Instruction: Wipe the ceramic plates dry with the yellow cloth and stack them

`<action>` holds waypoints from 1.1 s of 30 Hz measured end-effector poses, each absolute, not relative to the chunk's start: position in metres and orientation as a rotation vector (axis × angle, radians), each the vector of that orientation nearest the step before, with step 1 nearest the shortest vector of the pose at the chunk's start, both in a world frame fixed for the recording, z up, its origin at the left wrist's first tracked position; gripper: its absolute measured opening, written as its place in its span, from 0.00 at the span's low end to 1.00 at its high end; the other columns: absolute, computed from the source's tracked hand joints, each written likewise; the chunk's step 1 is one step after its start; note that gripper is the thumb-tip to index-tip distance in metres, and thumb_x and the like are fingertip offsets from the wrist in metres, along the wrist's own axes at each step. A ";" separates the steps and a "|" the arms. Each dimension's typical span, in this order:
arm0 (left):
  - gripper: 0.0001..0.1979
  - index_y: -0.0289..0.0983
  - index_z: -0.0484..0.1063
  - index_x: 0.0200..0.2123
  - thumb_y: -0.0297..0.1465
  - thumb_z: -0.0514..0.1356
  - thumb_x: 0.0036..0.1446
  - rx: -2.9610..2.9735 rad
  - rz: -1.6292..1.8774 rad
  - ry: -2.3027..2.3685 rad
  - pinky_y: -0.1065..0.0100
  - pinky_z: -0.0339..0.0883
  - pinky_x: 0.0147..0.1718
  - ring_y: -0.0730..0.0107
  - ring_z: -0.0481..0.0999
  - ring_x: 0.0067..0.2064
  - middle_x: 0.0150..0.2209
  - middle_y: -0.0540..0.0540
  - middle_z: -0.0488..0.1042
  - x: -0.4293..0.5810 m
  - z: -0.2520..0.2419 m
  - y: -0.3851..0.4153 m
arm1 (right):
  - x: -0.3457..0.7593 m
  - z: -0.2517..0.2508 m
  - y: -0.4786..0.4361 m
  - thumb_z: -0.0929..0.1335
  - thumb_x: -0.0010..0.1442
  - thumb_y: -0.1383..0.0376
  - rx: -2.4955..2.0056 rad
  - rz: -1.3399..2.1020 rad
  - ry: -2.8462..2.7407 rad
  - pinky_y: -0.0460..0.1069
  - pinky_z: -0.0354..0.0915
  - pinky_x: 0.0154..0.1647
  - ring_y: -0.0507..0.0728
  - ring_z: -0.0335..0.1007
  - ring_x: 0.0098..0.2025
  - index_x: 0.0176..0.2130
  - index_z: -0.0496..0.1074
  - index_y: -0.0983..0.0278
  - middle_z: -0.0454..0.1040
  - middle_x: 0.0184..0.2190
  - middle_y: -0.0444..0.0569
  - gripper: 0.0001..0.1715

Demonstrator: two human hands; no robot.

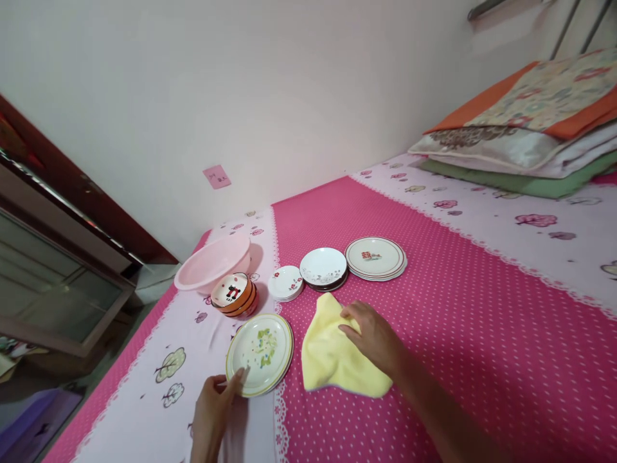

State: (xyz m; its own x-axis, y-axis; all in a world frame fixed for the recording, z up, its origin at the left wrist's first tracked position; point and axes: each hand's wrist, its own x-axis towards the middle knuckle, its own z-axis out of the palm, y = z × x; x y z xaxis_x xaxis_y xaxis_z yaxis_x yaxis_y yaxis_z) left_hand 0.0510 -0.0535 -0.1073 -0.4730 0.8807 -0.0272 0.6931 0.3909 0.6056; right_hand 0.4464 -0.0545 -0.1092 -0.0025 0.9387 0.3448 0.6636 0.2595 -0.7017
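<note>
My left hand (214, 402) grips the near left rim of a green-edged plate (260, 355), thumb on top and fingers at the side; the plate lies on the bed among the dishes. Over a crumpled yellow cloth (332, 357) is my right hand (369, 331), its thumb and fingers curved and apart, with fingertips at the cloth's upper right part. Whether they touch it is hard to tell. Behind the cloth stand a stack of small flowered plates (285, 283), white plates over dark ones (322, 266), and large plates with a red-brown rim (376, 257).
Stacked orange bowls (234, 296) and a pink basin (212, 262) stand at the left, near the bed's edge. Folded bedding and a cushion (525, 109) lie at the back right. A white wall (289, 96) rises behind the bed (482, 308).
</note>
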 end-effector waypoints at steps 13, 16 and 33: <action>0.25 0.42 0.67 0.27 0.58 0.58 0.43 1.391 0.658 2.379 0.55 0.68 0.34 0.47 0.79 0.32 0.25 0.40 0.78 0.058 -0.102 -0.040 | 0.447 -0.123 -0.049 0.68 0.64 0.68 -1.497 0.584 -1.728 0.51 0.64 0.49 0.59 0.72 0.46 0.42 0.73 0.63 0.75 0.40 0.52 0.05; 0.21 0.43 0.68 0.28 0.54 0.59 0.44 1.410 0.658 2.411 0.55 0.68 0.36 0.46 0.79 0.34 0.28 0.39 0.79 0.060 -0.097 -0.040 | 0.447 -0.124 -0.048 0.68 0.64 0.68 -1.495 0.589 -1.727 0.51 0.64 0.48 0.59 0.72 0.45 0.41 0.73 0.63 0.76 0.40 0.52 0.05; 0.13 0.44 0.63 0.28 0.44 0.61 0.46 1.339 0.920 2.478 0.57 0.62 0.31 0.51 0.72 0.29 0.23 0.46 0.70 0.072 -0.082 -0.040 | 0.447 -0.126 -0.046 0.67 0.66 0.67 -1.496 0.608 -1.727 0.51 0.64 0.49 0.59 0.72 0.45 0.40 0.73 0.64 0.74 0.40 0.52 0.04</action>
State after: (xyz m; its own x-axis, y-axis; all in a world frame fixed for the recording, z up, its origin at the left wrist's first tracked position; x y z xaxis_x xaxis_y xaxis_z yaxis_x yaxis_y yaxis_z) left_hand 0.0718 -0.0404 -0.0823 -0.5791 0.8048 0.1301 0.6947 0.4036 0.5954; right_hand 0.4467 -0.0462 -0.1257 -0.0273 0.9720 0.2336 0.6115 0.2011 -0.7653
